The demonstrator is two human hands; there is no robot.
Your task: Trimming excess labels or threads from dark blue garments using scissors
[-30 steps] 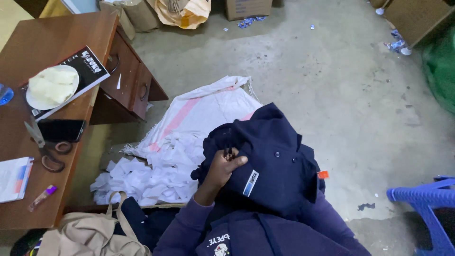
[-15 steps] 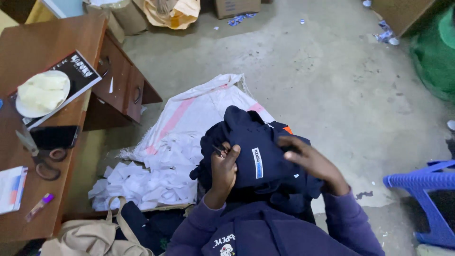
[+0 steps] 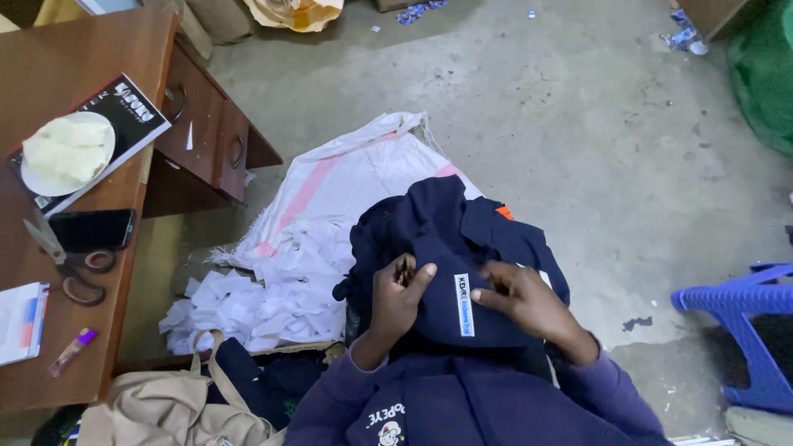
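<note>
Navy garment [image 3: 446,248] x1 | left hand [image 3: 395,299] fingers pinching it | right hand [image 3: 529,301] fingers pressing flat

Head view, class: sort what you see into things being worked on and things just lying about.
In hand: dark navy garment, with a small white label; left hand and right hand both on it.

Lying about: scissors, phone, plate, book, white fabric scraps, woven sack, beige bag, blue plastic chair.

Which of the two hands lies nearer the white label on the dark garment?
The right hand: its fingertips lie just beside the white label on the navy garment. The left hand grips folds farther off.
</note>
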